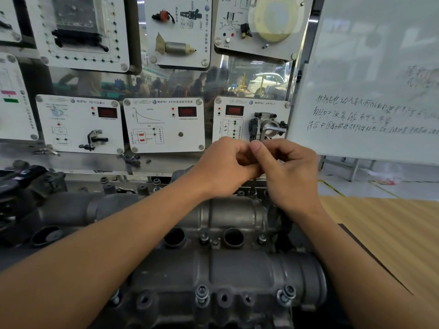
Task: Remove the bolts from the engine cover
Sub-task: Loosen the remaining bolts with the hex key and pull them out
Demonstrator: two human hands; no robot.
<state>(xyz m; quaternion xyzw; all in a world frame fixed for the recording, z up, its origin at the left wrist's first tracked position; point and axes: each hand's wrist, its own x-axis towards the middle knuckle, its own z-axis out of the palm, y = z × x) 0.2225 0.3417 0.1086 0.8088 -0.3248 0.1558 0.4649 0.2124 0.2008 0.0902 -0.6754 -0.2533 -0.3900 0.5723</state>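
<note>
Fingers [238, 151] around tool [255, 184], VW panels [164, 138] behind

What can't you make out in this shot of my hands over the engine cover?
- Head view: what the left hand and right hand pinch; curled fingers hide all but a thin shaft.
- Where its tip sits: too small, between the wrists.
- Engine cover near side: cut by the bottom edge.
- Whiteboard writing: too blurred.

Below the right grip [289, 176], the thin tool [255, 184] is dark and the engine cover [213, 269] dull dark grey, its bolts [202, 293] silvery. Right of it the bench [380, 233] is tan, finely striped. Behind, white panels [164, 125] carry red displays [187, 112].
</note>
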